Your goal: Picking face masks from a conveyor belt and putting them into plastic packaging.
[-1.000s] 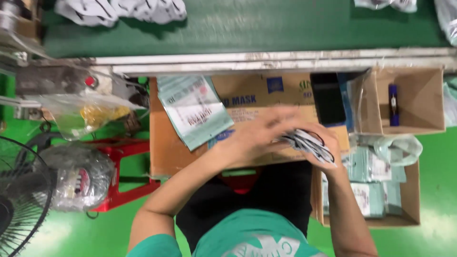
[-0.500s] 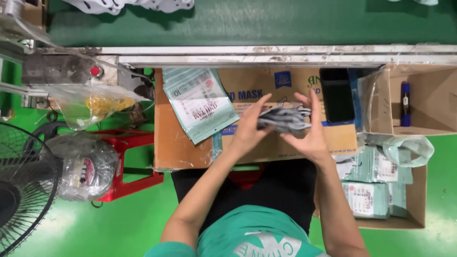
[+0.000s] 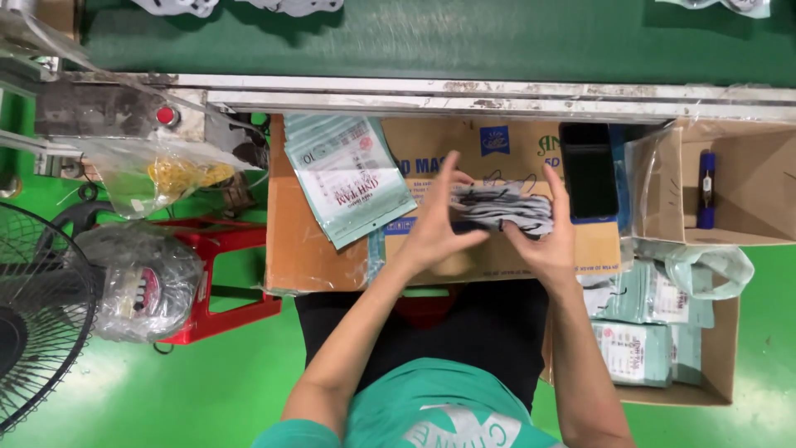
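While your two hands bracket it from either end, the stack of masks lies flat on the cardboard box in front of you, with its long axis running left to right across your body. Your left hand sits at the stack's left end, thumb below and fingers spread upward, curled loosely against that end rather than clamped round it. Your right hand closes off the right end, fingers standing up beside it and the palm below. Both hands touch the stack, so neither is clearly nearer; it lies directly between them, just ahead of your palms and toward the conveyor.

Whether either hand carries the weight or the stack simply rests on the box, the view does not settle.

The pouches lie just to the left of your left hand, tilted, fanned over the box's left part. That makes your left hand the nearer one to them. The dark phone-like slab sits just beyond your right fingertips. The open carton with a blue pen is farther right.
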